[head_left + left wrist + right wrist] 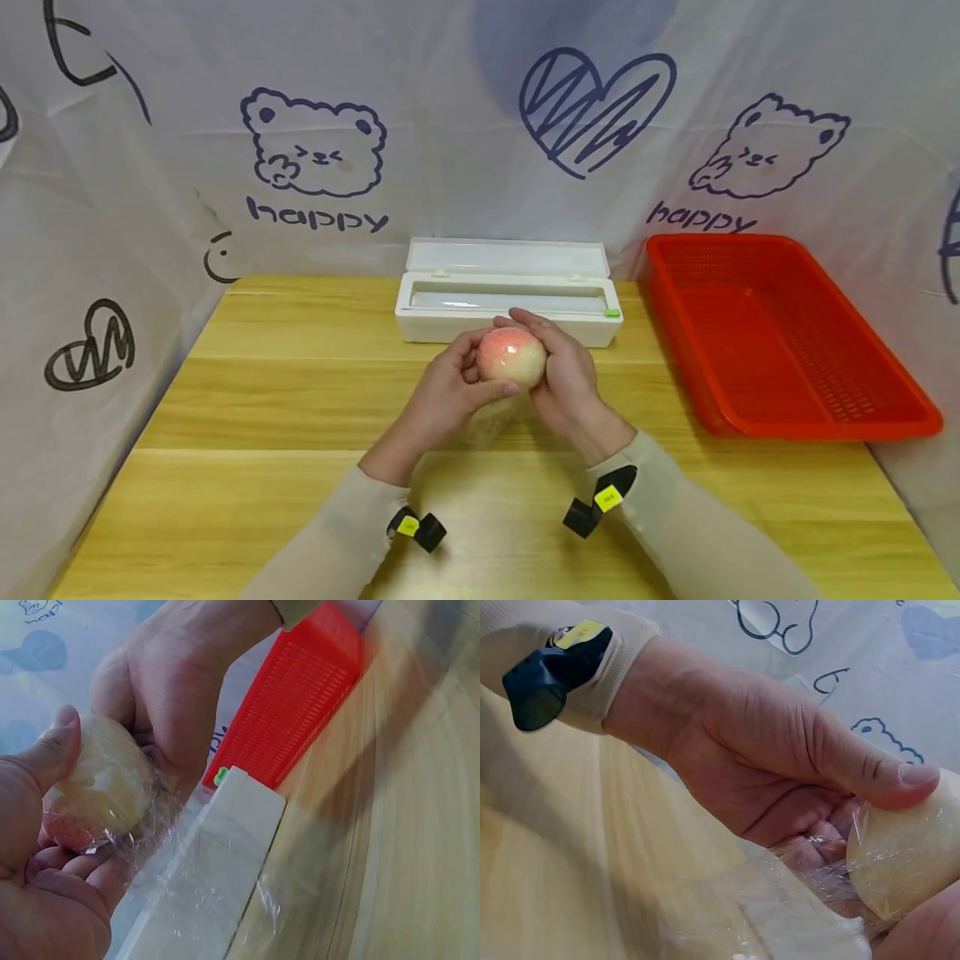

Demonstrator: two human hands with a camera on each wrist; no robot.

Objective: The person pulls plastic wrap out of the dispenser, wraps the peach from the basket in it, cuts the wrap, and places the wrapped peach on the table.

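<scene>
A pink and pale-yellow peach (512, 357), wrapped in clear plastic film (166, 832), is held above the table between both hands. My left hand (438, 400) grips it from the left, thumb across its near side and fingers beneath. From the right, my right hand (573, 379) curls round the fruit, its fingers reaching past the far side. Loose, crumpled film hangs below the peach in both wrist views. Just beyond the hands stands a white cling-film dispenser (510, 325) with its lid raised and a roll inside.
A red plastic basket (787, 350) with perforated sides stands at the right of the wooden table (285, 408). A small green slider (612, 313) sits at the dispenser's right end. White cloth (450, 108) with drawings hangs behind and at the sides.
</scene>
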